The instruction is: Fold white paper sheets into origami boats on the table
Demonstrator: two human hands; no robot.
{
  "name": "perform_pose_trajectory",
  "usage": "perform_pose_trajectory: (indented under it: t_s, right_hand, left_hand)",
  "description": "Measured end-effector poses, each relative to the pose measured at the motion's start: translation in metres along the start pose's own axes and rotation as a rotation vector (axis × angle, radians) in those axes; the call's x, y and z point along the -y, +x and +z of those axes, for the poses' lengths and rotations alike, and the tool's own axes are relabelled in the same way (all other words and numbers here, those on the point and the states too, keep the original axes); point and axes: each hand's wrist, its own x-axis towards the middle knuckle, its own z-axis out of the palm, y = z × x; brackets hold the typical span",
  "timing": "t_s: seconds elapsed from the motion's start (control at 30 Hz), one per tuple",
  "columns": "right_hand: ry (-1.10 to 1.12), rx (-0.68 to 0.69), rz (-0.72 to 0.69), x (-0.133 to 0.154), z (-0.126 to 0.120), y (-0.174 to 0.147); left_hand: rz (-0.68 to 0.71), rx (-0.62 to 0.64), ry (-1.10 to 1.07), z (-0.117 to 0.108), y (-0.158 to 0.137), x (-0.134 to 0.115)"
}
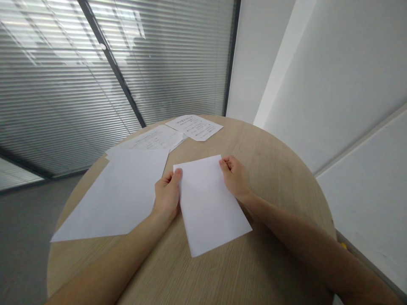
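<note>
Our left hand and right hand pinch a paper by opposite sides near its top, where uneven pulling could crease it.

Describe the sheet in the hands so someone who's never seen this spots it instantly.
Find the rounded wood-grain table. Near its middle, the left hand and right hand grip opposite sides of a blank white sheet. It alone is held: the bigger blank sheet lies to its left, and the printed pages lie farther back.
</note>
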Motion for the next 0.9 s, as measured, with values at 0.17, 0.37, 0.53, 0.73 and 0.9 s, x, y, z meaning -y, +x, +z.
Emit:
perform_pose_trajectory:
  t_s: [0.17,0.37,0.53,0.73,0.9]
  right_hand:
    - [-0.001,-0.002,-0.017,0.001,-0.001,-0.002]
    - [-0.041,0.018,-0.015,0.001,-0.001,-0.004]
    - [-0.132,0.032,0.000,-0.004,-0.001,-0.001]
    - [-0.276,0.063,0.019,-0.011,0.000,0.005]
    - [-0.396,0.108,0.020,-0.018,0.002,0.008]
  left_hand:
    - [0.071,-0.054,0.059,-0.001,0.007,-0.002]
    - [0.207,-0.110,0.189,-0.004,0.014,0.003]
    - [0.287,-0.104,0.317,-0.010,0.019,0.003]
    - [0.848,0.349,1.061,-0.011,0.000,-0.005]
    - [0.779,0.654,1.443,-0.007,-0.003,0.010]
